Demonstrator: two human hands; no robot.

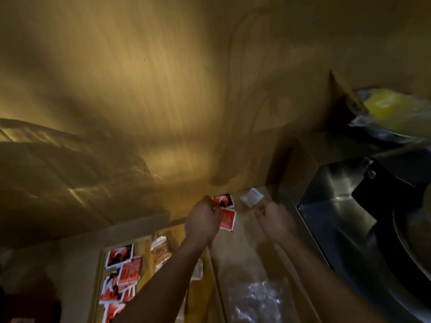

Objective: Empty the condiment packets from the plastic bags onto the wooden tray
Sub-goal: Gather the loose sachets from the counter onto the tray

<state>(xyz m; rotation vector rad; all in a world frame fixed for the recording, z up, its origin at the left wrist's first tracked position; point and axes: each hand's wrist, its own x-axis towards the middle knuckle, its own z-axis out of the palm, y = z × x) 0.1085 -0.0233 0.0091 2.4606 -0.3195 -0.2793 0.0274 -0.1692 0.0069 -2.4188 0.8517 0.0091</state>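
Wooden tray [102,264] at lower left, packets [122,269] lying in its left compartment; crumpled plastic bag [254,297] on counter to its right; metal basin [349,217] further right; bagged item [391,110] behind basin

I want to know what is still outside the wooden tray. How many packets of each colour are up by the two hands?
Red packets: 2
White packet: 1
Total: 3
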